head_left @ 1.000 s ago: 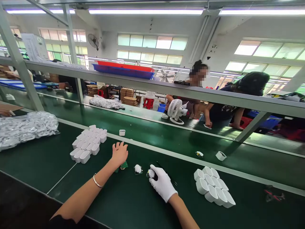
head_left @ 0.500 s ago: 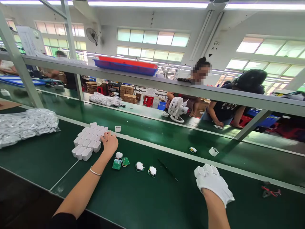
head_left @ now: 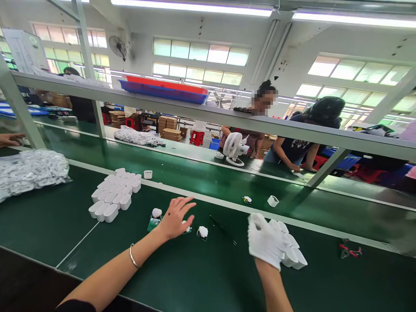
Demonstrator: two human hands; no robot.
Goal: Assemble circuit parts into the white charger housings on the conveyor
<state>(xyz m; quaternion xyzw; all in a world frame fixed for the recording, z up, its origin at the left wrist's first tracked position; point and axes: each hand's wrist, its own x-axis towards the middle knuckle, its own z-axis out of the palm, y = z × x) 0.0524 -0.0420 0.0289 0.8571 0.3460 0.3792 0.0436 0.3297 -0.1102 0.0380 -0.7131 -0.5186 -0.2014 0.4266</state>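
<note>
My left hand point(head_left: 177, 219) is bare, with fingers spread and nothing in them. It hovers over the green circuit boards; one board point(head_left: 154, 222) lies left of it, another with a white round part point(head_left: 203, 233) to its right, and others are partly hidden beneath. My right hand point(head_left: 264, 240) wears a white glove and its fingers are curled; whatever they may hold is hidden. Right beside it stands a small group of white oval cups point(head_left: 297, 256). Black tweezers point(head_left: 222, 229) lie between my hands. Farther left is a larger cluster of white cups point(head_left: 113, 193).
Red-handled pliers point(head_left: 350, 250) lie at the right. A single white cup point(head_left: 273, 201) and a small board point(head_left: 247, 199) sit beyond the pale strip. At left is a bag of white parts point(head_left: 32, 173). A shelf point(head_left: 182, 106) spans overhead; co-workers and a white fan point(head_left: 235, 149) are across.
My left hand has left the cup cluster and moved right, over the boards, fingers spreading. My right hand has shifted left off its cups, uncovering them. The camera view has turned slightly right.
</note>
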